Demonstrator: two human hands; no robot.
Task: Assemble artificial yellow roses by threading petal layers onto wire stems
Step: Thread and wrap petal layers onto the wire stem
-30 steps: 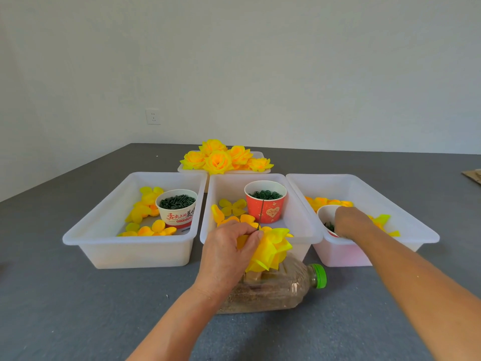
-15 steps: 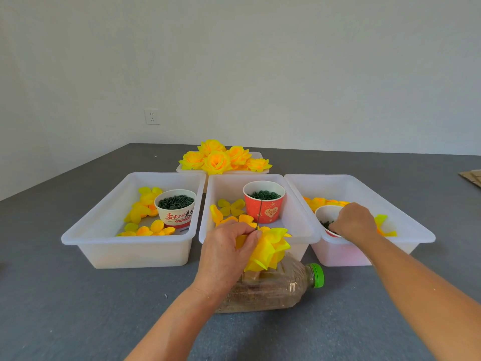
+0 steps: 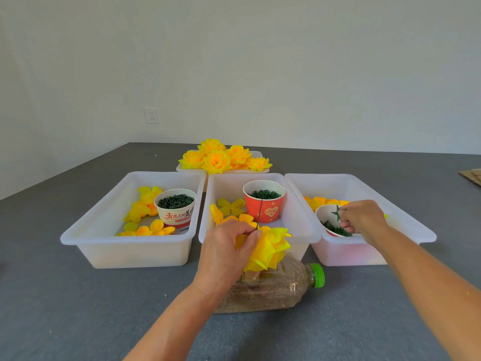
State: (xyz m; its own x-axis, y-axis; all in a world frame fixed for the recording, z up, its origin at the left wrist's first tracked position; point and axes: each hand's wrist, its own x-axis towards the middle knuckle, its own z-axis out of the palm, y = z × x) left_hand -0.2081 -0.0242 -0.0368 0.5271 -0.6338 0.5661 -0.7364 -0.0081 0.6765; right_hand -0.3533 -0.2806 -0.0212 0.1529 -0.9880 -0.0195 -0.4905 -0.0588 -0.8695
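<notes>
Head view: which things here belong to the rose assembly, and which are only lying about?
Belong to the job:
- half-built rose, gripped by the left hand
- wire stem rising from it
- green star piece, pinched by the right hand
- loose petals in the middle tub
- red cup

Just lying about:
- wall socket
- cardboard at the right edge

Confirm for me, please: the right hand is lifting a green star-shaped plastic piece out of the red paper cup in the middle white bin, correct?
Not quite. The head view shows the right hand lifting the green star-shaped plastic piece out of the white paper cup in the right white plastic bin, not the red paper cup in the middle bin.
</notes>
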